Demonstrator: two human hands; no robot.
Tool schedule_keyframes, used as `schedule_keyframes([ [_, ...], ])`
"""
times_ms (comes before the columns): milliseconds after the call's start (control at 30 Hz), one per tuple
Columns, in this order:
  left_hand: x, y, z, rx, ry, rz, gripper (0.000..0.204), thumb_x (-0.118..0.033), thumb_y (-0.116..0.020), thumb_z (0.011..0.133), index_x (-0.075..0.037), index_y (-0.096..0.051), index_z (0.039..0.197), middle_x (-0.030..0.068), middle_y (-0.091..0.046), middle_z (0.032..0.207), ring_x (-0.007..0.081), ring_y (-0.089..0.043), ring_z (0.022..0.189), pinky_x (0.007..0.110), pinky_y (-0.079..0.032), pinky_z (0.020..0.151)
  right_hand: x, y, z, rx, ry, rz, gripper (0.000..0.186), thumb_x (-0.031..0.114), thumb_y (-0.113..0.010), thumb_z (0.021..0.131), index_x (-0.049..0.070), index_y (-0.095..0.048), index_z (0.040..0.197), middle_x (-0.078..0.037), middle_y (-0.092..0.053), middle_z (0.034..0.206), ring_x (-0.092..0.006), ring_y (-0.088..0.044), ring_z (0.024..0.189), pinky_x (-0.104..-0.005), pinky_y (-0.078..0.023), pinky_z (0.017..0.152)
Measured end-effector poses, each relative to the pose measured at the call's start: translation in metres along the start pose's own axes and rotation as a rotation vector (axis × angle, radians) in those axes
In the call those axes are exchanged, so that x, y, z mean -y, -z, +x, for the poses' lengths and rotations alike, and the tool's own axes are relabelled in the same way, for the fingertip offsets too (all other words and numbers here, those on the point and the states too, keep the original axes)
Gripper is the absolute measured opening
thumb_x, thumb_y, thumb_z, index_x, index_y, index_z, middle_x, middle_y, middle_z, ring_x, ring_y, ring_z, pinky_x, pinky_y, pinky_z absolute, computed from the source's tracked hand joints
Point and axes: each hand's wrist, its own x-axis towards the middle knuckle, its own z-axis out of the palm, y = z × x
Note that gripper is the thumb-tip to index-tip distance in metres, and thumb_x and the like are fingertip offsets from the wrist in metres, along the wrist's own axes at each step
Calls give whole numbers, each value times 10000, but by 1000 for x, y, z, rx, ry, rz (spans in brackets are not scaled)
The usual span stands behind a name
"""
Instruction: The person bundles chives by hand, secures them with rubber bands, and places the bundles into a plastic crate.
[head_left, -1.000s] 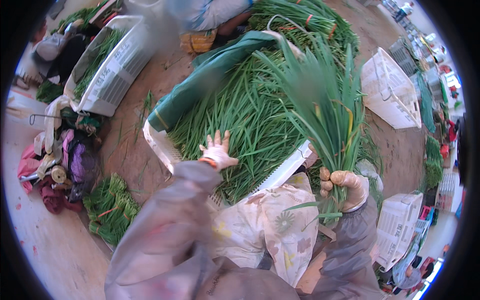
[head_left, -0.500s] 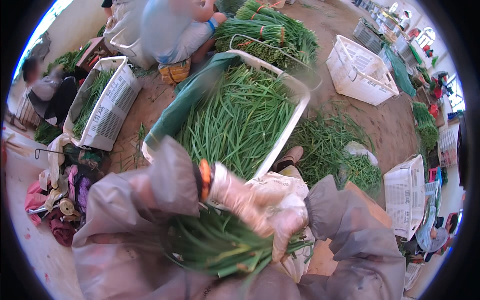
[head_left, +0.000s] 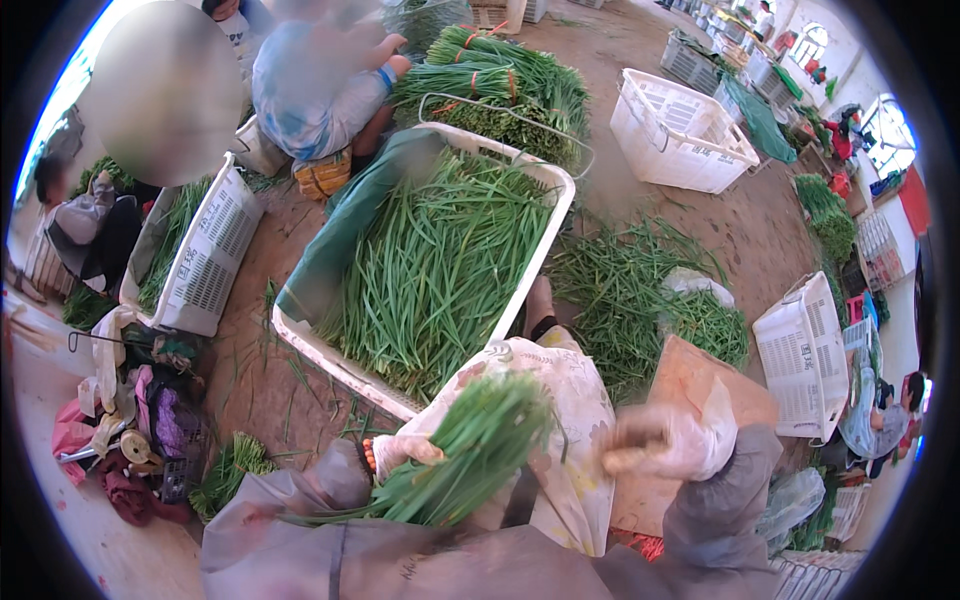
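Note:
My left hand [head_left: 408,453], in a thin pale glove with an orange bead bracelet at the wrist, is closed around a bunch of garlic chives [head_left: 465,450]. The bunch lies tilted over my lap, its cut ends toward the upper right and blurred. My right hand [head_left: 670,442], in a similar glove, is apart from the bunch, above a brown board [head_left: 690,385] on my right; motion smears its fingers. Before my knees stands a white crate [head_left: 552,215] full of loose garlic chives [head_left: 450,250], with a green cloth [head_left: 350,215] over its left side.
Tied bundles [head_left: 500,85] lie beyond the crate. Loose greens [head_left: 630,290] cover the floor at right, near two white crates [head_left: 690,165]. Red ties [head_left: 640,544] lie below the board. Bags [head_left: 150,420] and another crate [head_left: 210,260] are at left; a person [head_left: 320,90] sits ahead.
Both hands were together at the bunch over my lap. Now my right hand has let go and moved right to the board, while the left has raised and turned the bunch.

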Motion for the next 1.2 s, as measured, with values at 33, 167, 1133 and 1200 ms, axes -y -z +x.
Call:
schedule_keyframes([
  [33,-14,-21,-7,-116,91,-34,519,-167,-603,732,-26,-433,1201,144,-593,1033,229,-603,893,368,-496,790,-26,-2,-9,180,-68,263,356,198,-583,825,-8,-526,1110,-142,-578,1067,-178,-538,1021,-327,-422,885],
  [167,-74,-96,-23,392,18,-120,386,-220,-490,851,-6,-470,1171,121,-527,1137,162,-495,1050,322,-425,873,-56,-47,47,199,-10,-140,540,324,-541,837,1,-395,1245,-124,-455,1240,-213,-412,1160,-289,-343,949],
  [1133,-236,-21,378,-859,358,725,1013,-249,-677,690,3,50,1350,205,-499,1123,250,-552,929,340,-463,776,-338,151,341,-540,-160,1895,488,481,-619,714,63,-616,966,-137,-626,944,-308,-587,800,-441,-474,740],
  [1200,-235,-18,384,-892,394,800,999,-260,-672,694,8,30,1352,208,-499,1121,256,-553,931,344,-464,778,-352,147,353,-454,-59,1997,498,486,-636,699,70,-616,971,-135,-625,949,-308,-583,818,-441,-469,757],
])
